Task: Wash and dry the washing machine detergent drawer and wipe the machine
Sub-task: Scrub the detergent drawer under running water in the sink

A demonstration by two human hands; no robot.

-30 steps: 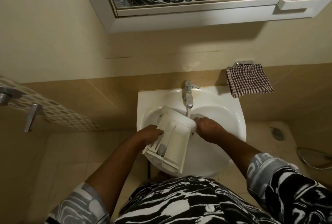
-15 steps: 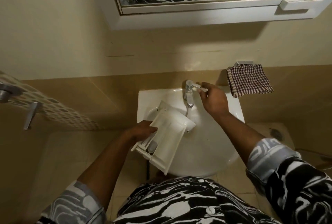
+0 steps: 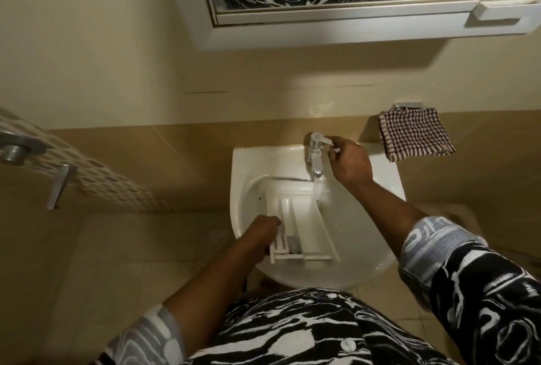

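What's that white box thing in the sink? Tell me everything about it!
It's the detergent drawer, long white plastic with ridged compartments and a dark grey piece at its near end. It lies in the sink, open side up. The left hand grips its left edge, and water from the tap lands on its far right corner.

Black-and-white swirl-print shirt (image 3: 292, 326), white buttons (image 3: 347, 345), sleeves (image 3: 483, 291) seemingly rolled, grey cuffs (image 3: 433, 244)
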